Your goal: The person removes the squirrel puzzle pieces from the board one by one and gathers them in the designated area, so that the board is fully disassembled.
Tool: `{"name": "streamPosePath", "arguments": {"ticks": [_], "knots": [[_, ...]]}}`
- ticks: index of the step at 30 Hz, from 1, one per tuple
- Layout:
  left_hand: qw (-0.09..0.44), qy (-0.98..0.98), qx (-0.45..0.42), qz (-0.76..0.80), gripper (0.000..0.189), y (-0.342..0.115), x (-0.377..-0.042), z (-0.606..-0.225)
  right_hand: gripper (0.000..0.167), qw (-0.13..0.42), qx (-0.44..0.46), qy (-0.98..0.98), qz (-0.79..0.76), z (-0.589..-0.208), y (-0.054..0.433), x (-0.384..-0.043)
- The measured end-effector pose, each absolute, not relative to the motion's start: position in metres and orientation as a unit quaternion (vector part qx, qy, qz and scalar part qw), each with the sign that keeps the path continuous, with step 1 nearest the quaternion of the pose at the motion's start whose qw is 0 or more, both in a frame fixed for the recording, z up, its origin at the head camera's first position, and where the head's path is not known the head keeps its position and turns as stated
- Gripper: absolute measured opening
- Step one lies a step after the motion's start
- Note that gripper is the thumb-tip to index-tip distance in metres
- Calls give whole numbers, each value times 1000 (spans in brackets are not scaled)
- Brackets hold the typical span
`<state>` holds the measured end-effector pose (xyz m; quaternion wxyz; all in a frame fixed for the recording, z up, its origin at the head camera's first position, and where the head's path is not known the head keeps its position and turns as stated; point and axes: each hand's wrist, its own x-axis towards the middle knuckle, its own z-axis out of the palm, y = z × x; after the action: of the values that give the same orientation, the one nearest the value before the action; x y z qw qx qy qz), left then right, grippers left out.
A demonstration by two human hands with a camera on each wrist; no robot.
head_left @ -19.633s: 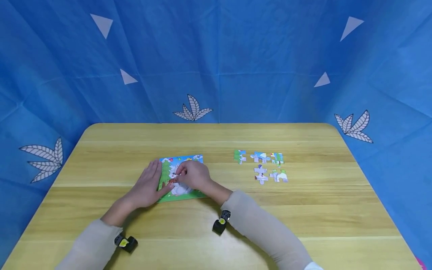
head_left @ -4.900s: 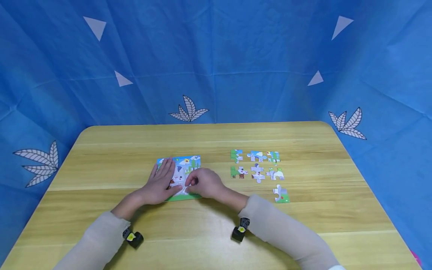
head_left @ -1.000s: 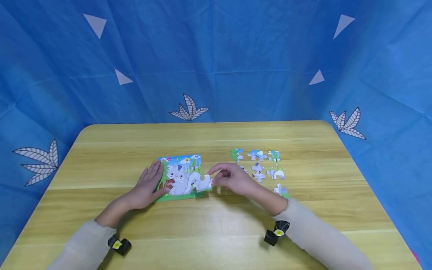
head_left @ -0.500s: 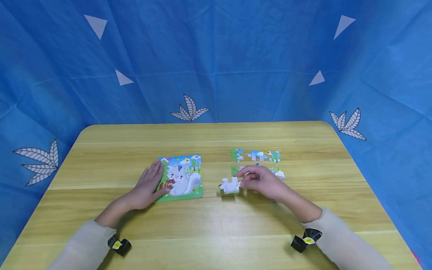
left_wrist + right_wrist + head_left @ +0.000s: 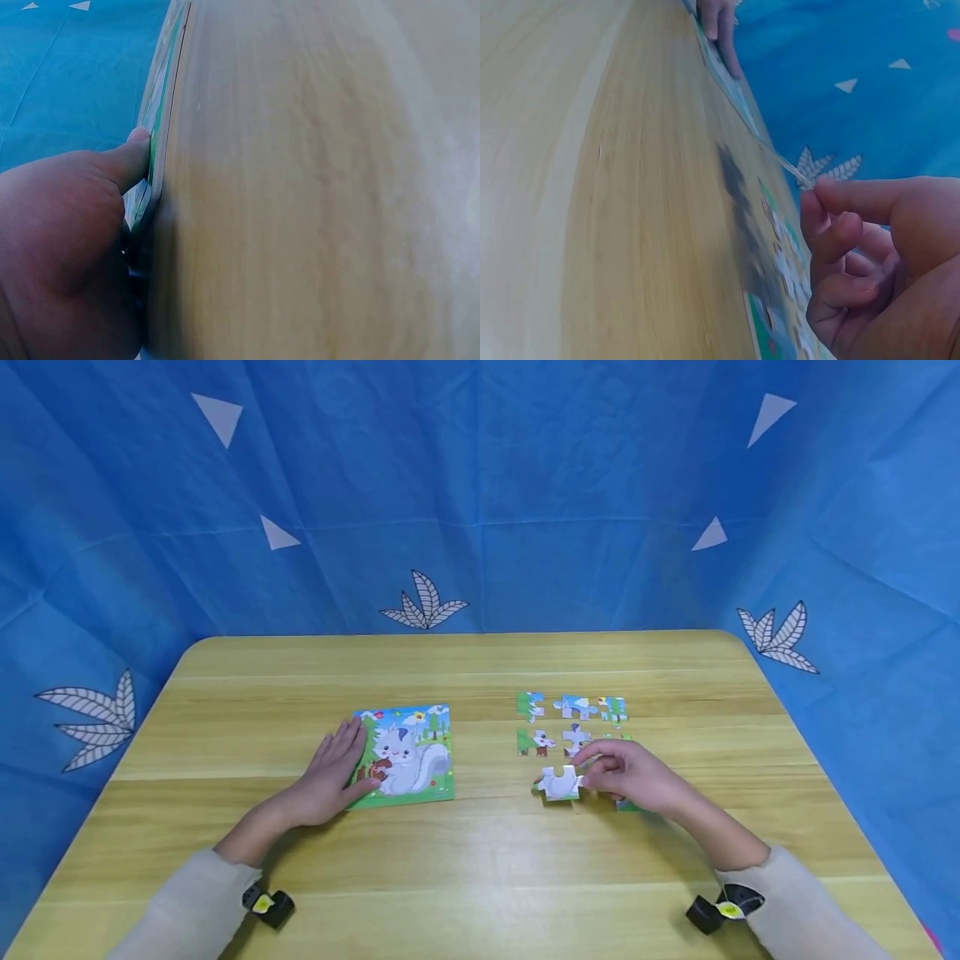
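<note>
A flat puzzle board (image 5: 408, 756) with a grey-white squirrel picture lies on the table, left of centre. My left hand (image 5: 326, 781) rests flat along its left edge, thumb over the lower corner; the left wrist view shows the thumb (image 5: 133, 159) on the board's rim. Thumb and index finger of my right hand (image 5: 637, 777) pinch a white and green jigsaw piece (image 5: 561, 783) by its right side. In the right wrist view this piece (image 5: 786, 163) appears edge-on, raised over the table with a shadow below.
Loose jigsaw pieces lie in rows at the right, among them a tree piece (image 5: 529, 703), a cloud piece (image 5: 576, 707) and a brown-and-white piece (image 5: 537, 742). My right hand partly covers a green corner piece (image 5: 627, 806). A blue cloth (image 5: 480, 510) hangs behind the table.
The right hand has carried the pinched piece rightward from the board's lower right to in front of the loose pieces. Several seconds earlier it worked on the board. The left hand stays put lately.
</note>
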<state>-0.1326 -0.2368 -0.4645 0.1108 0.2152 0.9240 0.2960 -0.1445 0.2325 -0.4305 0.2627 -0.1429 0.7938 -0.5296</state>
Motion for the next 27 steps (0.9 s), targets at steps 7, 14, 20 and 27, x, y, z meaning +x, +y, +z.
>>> {"name": "streamPosePath", "arguments": {"ticks": [7, 14, 20, 27], "knots": [[117, 925, 211, 294, 85, -236, -132, -464, 27, 271, -146, 792, -528, -432, 254, -141], [139, 929, 197, 280, 84, -236, -133, -458, 27, 279, -142, 794, -522, -435, 266, -140], [141, 929, 195, 282, 84, -236, -134, -458, 25, 272, -150, 805, -506, -437, 262, -141], [147, 930, 195, 274, 85, -238, -135, -464, 21, 258, -152, 825, -480, -437, 259, -142]]}}
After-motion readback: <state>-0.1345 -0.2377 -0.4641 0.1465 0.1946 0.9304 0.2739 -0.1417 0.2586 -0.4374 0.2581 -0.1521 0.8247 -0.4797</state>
